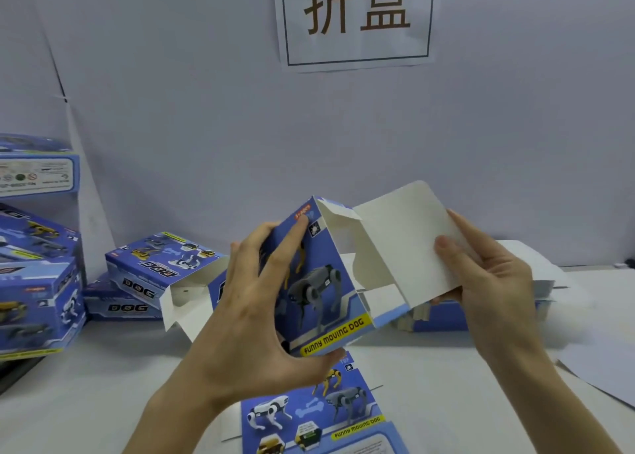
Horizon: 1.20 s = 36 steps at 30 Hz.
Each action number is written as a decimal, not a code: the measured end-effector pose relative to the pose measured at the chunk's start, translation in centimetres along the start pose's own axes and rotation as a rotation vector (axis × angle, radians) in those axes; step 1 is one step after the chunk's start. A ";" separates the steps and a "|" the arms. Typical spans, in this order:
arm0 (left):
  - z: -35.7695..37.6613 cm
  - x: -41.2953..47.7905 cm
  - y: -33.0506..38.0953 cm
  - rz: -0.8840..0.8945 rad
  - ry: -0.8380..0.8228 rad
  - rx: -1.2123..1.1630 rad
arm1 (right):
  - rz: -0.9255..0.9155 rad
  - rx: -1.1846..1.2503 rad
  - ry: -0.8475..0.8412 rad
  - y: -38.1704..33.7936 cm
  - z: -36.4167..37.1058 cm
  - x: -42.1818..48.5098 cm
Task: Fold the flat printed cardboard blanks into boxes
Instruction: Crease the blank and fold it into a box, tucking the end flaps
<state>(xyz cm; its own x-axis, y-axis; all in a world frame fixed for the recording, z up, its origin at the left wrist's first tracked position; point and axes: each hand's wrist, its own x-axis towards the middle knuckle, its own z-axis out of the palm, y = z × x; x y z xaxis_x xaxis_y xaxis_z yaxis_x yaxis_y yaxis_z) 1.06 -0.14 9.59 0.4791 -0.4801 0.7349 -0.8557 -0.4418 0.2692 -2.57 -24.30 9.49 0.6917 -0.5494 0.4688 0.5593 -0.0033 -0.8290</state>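
A half-formed box (323,281) is held above the bench (103,385), with a flat blank (319,415) lying on the bench just before it. Finished boxes (37,299) are stacked at far left with an open-ended box (161,264) beside them, and a pile of blanks (436,319) lies behind at right.

1. The half-formed box (326,281), centre frame, is blue with grey and yellow robot dogs and a yellow "FUNNY MOVING DOG" strip. It is tilted, its upper end is open, and its big flap shows its white inner face to the right. My left hand (254,309) grips the printed body; my right hand (488,275) pinches the flap.
2. A flat blank (319,415) lies printed side up, bottom centre.
3. Folded boxes (37,302) are stacked at the left edge.
4. Another box (161,268) lies on its side, centre left, with its end flaps open.
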 end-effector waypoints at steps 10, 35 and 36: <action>0.8 0.1 -0.1 -0.045 0.015 0.118 | 0.081 0.134 -0.150 -0.8 0.1 0.4; 0.9 0.2 -0.3 0.066 0.017 0.270 | 0.084 -0.193 -0.255 -0.4 1.2 -0.5; 0.9 0.2 -0.4 0.065 0.014 0.280 | 0.066 -0.201 -0.259 -0.5 1.3 -0.6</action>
<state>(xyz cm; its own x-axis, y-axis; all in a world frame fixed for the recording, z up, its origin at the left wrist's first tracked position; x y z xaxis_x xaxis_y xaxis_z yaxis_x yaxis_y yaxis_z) 1.66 -0.72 9.11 0.4205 -0.5044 0.7542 -0.7964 -0.6035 0.0404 -2.67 -22.91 9.98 0.8309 -0.3231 0.4531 0.4262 -0.1540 -0.8914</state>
